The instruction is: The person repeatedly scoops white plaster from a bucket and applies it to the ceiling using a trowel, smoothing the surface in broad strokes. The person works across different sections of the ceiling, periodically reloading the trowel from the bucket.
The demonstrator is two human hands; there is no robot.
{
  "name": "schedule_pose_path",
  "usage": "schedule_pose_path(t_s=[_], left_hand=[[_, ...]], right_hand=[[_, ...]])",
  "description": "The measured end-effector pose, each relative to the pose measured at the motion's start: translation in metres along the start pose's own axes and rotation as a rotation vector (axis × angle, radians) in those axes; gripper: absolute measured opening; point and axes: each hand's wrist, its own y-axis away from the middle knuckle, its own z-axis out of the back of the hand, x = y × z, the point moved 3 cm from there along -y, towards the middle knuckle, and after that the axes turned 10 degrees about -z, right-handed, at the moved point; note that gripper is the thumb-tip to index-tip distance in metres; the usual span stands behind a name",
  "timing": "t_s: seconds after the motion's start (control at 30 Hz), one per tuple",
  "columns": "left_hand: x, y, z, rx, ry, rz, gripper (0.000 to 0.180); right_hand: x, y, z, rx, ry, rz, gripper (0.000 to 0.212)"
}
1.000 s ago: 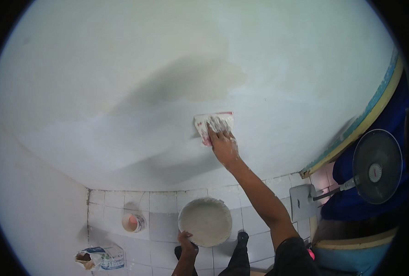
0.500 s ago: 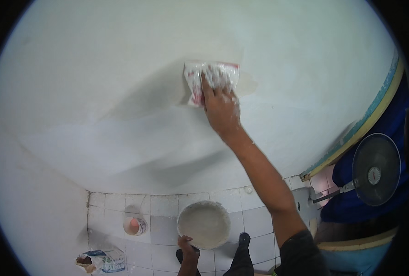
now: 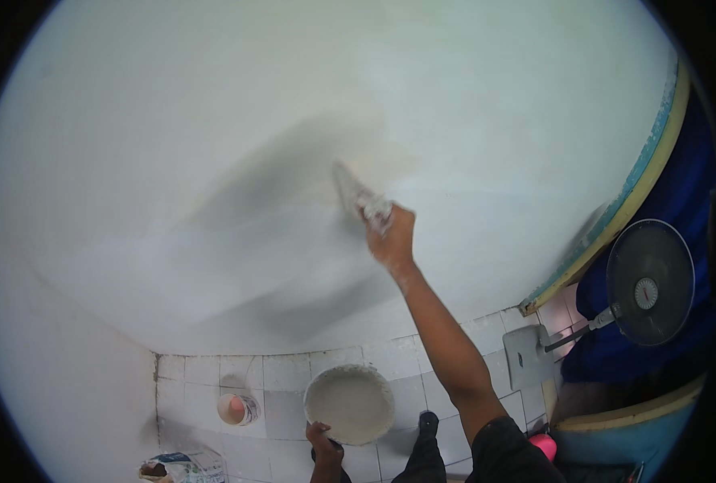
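Note:
My right hand (image 3: 393, 235) is closed around a thin white sheet-like spreader (image 3: 347, 185) with red print, now seen nearly edge-on at the pale wall (image 3: 503, 129). White paste coats my fingers, and the sheet blurs slightly with motion; whether it touches the wall I cannot tell. Down low, my left hand (image 3: 321, 439) grips the near-left rim of a round basin (image 3: 348, 369) holding greyish-white paste. Its thumb lies over the rim, while the other fingers are hidden beneath.
White floor tiles (image 3: 285, 370) run along the wall's foot. A small tub (image 3: 249, 409) and a torn bag (image 3: 201, 467) stand at left. To the right are a standing fan (image 3: 648, 262), a blue cloth (image 3: 591, 358), a pink object (image 3: 544, 445) and a yellow-and-blue edge (image 3: 635, 189).
My right hand has moved down the wall and turned, so the sheet shows its edge instead of its broad face. The left hand still holds the basin, which appears slightly lower in view.

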Motion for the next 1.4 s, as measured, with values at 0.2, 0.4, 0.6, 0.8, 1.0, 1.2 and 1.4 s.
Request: schedule_pose_path(t_s=[0.2, 0.4, 0.6, 0.8, 1.0, 1.2, 1.4], left_hand=[[0.022, 0.003, -0.029, 0.092, -0.039, -0.025, 0.044], [0.019, 0.016, -0.055, 0.063, -0.114, 0.011, 0.029], [0.016, 0.029, -0.062, 0.068, -0.167, -0.040, 0.028], [0.038, 0.015, -0.019, 0.027, -0.060, 0.090, 0.047], [0.023, -0.003, -0.004, -0.001, -0.075, 0.069, 0.039], [0.009, -0.010, 0.021, -0.012, -0.038, 0.059, 0.035], [0.019, -0.013, 0.038, -0.025, 0.006, 0.024, 0.026]], right_hand=[[-0.007, -0.038, 0.046, -0.220, -0.008, -0.023, 0.024], [-0.046, -0.041, 0.106, -0.500, -0.100, -0.048, 0.024], [-0.008, -0.022, 0.103, -0.423, 0.194, 0.195, 0.042], [-0.023, -0.035, 0.031, -0.217, 0.701, 0.235, 0.072], [-0.095, 0.020, 0.004, -0.042, 0.787, 0.300, 0.060], [-0.107, 0.080, 0.016, 0.083, 0.612, 0.143, 0.067], [0.012, -0.001, 0.073, -0.137, 0.581, 0.313, 0.063]])
